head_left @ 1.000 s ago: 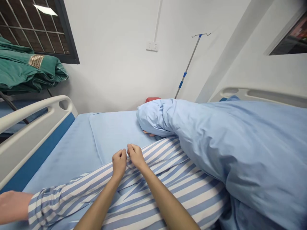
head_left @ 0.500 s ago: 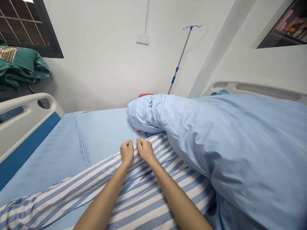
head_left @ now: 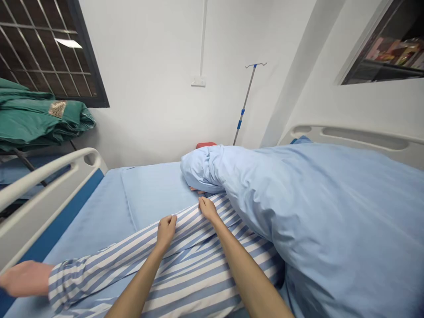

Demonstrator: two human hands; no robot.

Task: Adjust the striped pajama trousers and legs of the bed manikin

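Observation:
My left hand (head_left: pixel 165 232) is curled onto a blue-and-white striped hospital gown (head_left: pixel 195 238), near its upper edge. Up and to the right, my right hand (head_left: pixel 208 210) pinches the same cloth, close to a pale blue quilt (head_left: pixel 331 212). A co-worker's or patient's hand (head_left: pixel 24 278) shows at the lower left, coming out of the gown's striped sleeve (head_left: pixel 68 282). A few fingers (head_left: pixel 197 190) peek from under the quilt's rolled end. Whatever lies beneath the quilt is hidden.
A white and blue bed rail (head_left: pixel 49 185) runs along the left of the blue mattress sheet (head_left: pixel 155 194). Behind stand a red object (head_left: pixel 206 145), an IV pole (head_left: pixel 245 104) and a wall socket (head_left: pixel 198 81). Green folded cloth (head_left: pixel 36 117) lies at the left.
My right hand has shifted up and right along the gown, away from my left. The hand in the striped sleeve has come into view at the lower left.

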